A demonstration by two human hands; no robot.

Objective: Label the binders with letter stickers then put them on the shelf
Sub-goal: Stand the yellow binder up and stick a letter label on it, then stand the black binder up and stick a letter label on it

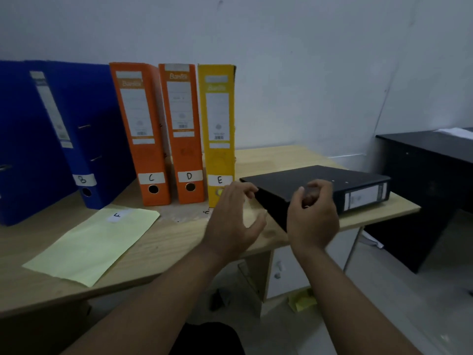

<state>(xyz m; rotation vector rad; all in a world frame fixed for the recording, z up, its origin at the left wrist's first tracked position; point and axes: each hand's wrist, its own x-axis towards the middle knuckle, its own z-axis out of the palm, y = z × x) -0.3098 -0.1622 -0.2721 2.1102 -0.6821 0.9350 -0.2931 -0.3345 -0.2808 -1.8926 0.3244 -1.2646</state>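
Now, my left hand [230, 219] is spread and empty beside the black binder [314, 180], which lies flat on the desk [166, 239]. My right hand [313, 216] curls over its near edge; whether it's holding anything, I can't tell. Best fetch the F sticker [117, 216] first and press it square on the spine [363, 198].

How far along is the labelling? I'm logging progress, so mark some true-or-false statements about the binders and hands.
The upright yellow cardboard binder carries an E label. True.
The black cardboard binder stands upright beside it. False: it lies flat on the light wooden table.
The white F sticker sits on the pale yellow paper sheet. True.
The left hand grips the black binder. False: its fingers are spread, gripping nothing.
The left orange binder reads D. False: it reads C.
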